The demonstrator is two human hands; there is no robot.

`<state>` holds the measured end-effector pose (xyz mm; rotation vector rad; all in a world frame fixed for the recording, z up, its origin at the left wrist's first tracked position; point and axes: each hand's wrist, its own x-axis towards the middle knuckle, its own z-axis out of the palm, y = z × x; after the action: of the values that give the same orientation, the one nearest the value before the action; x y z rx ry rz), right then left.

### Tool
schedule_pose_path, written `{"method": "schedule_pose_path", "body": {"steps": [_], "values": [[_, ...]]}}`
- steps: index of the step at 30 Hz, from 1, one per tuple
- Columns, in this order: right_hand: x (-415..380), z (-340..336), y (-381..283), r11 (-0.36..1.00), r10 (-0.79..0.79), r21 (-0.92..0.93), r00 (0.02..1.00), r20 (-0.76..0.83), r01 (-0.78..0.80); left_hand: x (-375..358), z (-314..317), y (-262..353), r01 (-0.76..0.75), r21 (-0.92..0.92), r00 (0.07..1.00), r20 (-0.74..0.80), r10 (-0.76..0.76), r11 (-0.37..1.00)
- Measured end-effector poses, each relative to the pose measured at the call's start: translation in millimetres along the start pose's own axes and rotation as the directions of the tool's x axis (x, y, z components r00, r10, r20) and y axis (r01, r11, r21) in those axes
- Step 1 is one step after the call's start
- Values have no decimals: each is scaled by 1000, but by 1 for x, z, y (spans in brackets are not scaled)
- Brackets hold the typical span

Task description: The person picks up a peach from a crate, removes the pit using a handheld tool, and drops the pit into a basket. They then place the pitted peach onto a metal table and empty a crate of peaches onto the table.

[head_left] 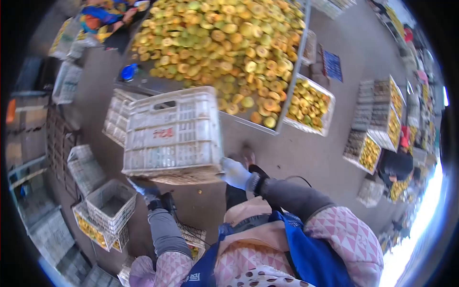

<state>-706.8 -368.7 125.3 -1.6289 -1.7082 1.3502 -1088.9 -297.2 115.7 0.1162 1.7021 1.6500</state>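
Observation:
A white slatted plastic crate (pixel 173 134) with red marks on its side is held up in front of my body, tilted, near the edge of the metal table (pixel 248 125). My right hand (pixel 235 173), in a pale glove, grips its lower right corner. At the lower left corner is my left hand (pixel 145 187), also gloved, its fingers partly hidden under the crate. The inside of the crate does not show. Behind it, yellow-orange cut fruit (pixel 224 43) lies heaped on the table.
A crate of fruit (pixel 308 106) stands right of the table. Stacked fruit crates (pixel 377 115) are farther right, near a person in dark clothes (pixel 397 165). An empty crate (pixel 111 204) sits on others at the left. Another person (pixel 103 16) is at the upper left.

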Motion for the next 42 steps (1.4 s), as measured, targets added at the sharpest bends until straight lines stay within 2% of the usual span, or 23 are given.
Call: {"method": "schedule_pose_path", "body": {"steps": [1, 2, 5, 9, 12, 13, 16, 18, 19, 20, 21, 22, 23, 24, 26, 27, 29, 32, 36, 38, 39, 40, 42], "values": [[0, 13, 16, 994, -69, -87, 996, 51, 73, 7, -6, -13, -73, -6, 984, 160, 73, 997], [2, 20, 28, 973, -137, -170, 985, 105, 153, -10, 4, -20, 46, -13, 988, 147, -44, 999], [-6, 28, 33, 970, 151, -230, 942, 301, -82, -44, 16, -53, 380, -15, 920, 111, -376, 925], [-21, 52, 48, 992, 10, -119, 936, 352, 35, 3, -22, -177, 474, 403, 861, -29, -507, 783], [-41, 29, 52, 994, 109, -23, 956, 272, -107, 28, -54, -241, 354, 779, 927, -221, -302, 517], [-52, 28, 61, 993, 119, -17, 962, 245, -119, 26, -56, -247, 264, 873, 964, -233, -124, 409], [-81, 24, 91, 989, 144, 1, 977, 158, -146, 21, -40, -239, 186, 982, 980, -184, 71, -32], [-102, 20, 114, 989, 146, 17, 984, 106, -148, -36, 20, -175, 36, 986, 990, -13, 144, -162], [-115, 13, 119, 1000, -22, -10, 1000, -2, 22, -61, 51, -148, -178, 969, 970, 202, 135, -170], [-124, 3, 119, 998, 52, -18, 999, -14, -53, -67, 71, -144, -556, 760, 716, 643, 270, -337], [-131, -2, 122, 995, 56, -80, 998, -19, -57, -71, 107, -133, -839, 457, 424, 889, 170, -295], [-139, -7, 124, 988, 59, -141, 998, -25, -62, -89, 145, -125, -888, 227, 268, 962, -51, -399], [-147, 9, 148, 994, 50, -99, 998, -37, -54, -79, 158, -141, -873, 47, 205, 939, -277, -485], [-156, 26, 173, 997, 42, -57, 998, -50, -45, -87, 177, -144, -886, -5, 243, 846, -474, -463], [-163, -17, 134, 972, 234, -46, 971, 54, -232, -83, 186, -161, -889, -88, 260, 713, -652, -450], [-168, -71, 72, 917, 396, 16, 916, 65, -398, -65, 173, -175, -876, -125, 257, 695, -672, -465], [-180, -81, 78, 898, 441, -53, 894, 78, -438, -59, 172, -180, -891, 50, 392, 586, -710, -450], [-206, -103, 78, 860, 508, -63, 860, 41, -506, -26, 117, -221, -802, 335, 566, 693, -447, -495], [-242, -115, 110, 866, 499, -28, 867, 14, -498, -50, 91, -191, -670, 727, 709, 566, -421, -150], [-258, -84, 227, 957, 222, 180, 973, 55, -229, -88, 94, -174, -497, 864, 774, 401, -489, -77], [-271, -95, 217, 976, 197, 78, 977, 83, -204, -17, 50, -244, -513, 785, 757, 605, -247, 349], [-284, -108, 202, 985, 172, -23, 979, 110, -170, -8, 33, -246, -478, 785, 776, 587, -230, 394], [-312, -89, 262, 948, 162, 268, 985, 65, -174, -15, 25, -251, -412, 764, 810, 557, -185, 497]]}}
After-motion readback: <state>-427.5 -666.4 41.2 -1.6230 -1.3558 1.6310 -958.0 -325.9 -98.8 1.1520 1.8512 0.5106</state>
